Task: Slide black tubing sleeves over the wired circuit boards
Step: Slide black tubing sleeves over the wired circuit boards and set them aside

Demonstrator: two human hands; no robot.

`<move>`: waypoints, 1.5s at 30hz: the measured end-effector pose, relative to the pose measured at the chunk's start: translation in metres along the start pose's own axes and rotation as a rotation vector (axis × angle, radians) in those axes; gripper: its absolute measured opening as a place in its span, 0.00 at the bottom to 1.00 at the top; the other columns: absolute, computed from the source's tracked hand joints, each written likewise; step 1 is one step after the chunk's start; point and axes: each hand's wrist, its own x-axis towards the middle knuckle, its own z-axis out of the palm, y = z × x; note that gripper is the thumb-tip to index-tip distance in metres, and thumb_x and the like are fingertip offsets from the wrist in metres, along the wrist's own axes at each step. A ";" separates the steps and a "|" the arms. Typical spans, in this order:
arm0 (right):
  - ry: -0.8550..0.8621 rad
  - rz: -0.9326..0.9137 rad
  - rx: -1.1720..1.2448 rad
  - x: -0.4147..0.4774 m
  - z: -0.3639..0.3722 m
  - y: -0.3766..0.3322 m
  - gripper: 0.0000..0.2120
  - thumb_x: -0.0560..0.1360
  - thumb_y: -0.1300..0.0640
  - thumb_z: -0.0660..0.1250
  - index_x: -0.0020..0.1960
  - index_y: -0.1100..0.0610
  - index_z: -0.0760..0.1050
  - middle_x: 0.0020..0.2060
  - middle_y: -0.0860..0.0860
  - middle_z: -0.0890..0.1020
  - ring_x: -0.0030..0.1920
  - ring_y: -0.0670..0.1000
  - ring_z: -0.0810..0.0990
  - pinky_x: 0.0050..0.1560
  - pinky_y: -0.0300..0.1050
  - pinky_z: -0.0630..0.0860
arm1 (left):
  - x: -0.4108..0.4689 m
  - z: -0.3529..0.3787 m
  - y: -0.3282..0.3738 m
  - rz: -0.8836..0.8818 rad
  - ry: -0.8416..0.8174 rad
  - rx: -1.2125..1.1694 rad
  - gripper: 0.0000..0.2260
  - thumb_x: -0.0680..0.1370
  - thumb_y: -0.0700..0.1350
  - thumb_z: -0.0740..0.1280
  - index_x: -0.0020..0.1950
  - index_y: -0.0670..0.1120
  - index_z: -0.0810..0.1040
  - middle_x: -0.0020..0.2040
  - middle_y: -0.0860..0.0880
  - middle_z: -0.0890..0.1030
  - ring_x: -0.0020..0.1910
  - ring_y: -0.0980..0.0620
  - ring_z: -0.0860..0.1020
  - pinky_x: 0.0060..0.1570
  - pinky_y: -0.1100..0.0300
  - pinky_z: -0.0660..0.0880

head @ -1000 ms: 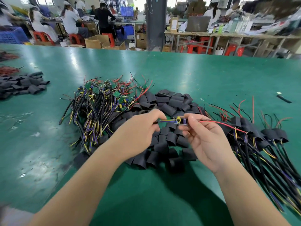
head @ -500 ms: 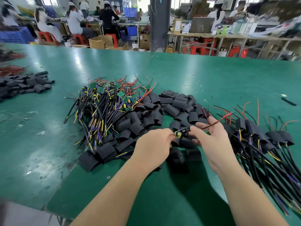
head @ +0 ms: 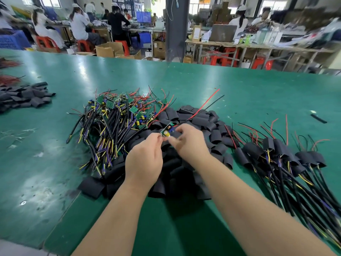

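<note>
The board (head: 168, 129), a small green rectangle carrying a round yellow part, is held tilted between both hands, above the middle of the table (head: 239, 85). The left hand (head: 145, 160) pinches its near-left end with thumb and finger. The right hand (head: 191, 143) meets it from the right with fingers curled and blurred; I cannot tell whether they grip. Thin red and black wires (head: 202, 108) run from the board toward the far right. Beneath lies a heap of flat, matte black sleeves (head: 186, 116). Tangled bare boards (head: 114, 119) lie left of it and sleeved boards (head: 276, 152) right, all on glossy green.
</note>
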 end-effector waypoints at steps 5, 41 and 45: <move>0.006 0.149 0.067 0.016 0.020 -0.014 0.17 0.70 0.57 0.73 0.56 0.60 0.76 0.51 0.54 0.80 0.53 0.54 0.77 0.47 0.43 0.73 | 0.001 0.001 0.000 0.020 0.024 -0.014 0.16 0.80 0.48 0.51 0.48 0.41 0.75 0.32 0.46 0.78 0.33 0.38 0.76 0.33 0.44 0.73; 0.335 0.011 1.625 -0.056 -0.096 0.069 0.10 0.68 0.58 0.65 0.49 0.53 0.73 0.41 0.46 0.85 0.40 0.42 0.83 0.43 0.33 0.77 | -0.007 0.001 0.001 -0.059 -0.520 -0.350 0.16 0.81 0.48 0.55 0.33 0.51 0.66 0.24 0.52 0.68 0.25 0.54 0.65 0.30 0.54 0.67; 0.359 0.040 1.585 -0.056 -0.095 0.069 0.10 0.68 0.58 0.66 0.48 0.52 0.73 0.41 0.47 0.85 0.39 0.43 0.82 0.43 0.34 0.77 | -0.007 0.002 -0.002 -0.010 -0.540 -0.274 0.14 0.80 0.52 0.53 0.34 0.53 0.67 0.24 0.51 0.70 0.26 0.54 0.67 0.33 0.50 0.71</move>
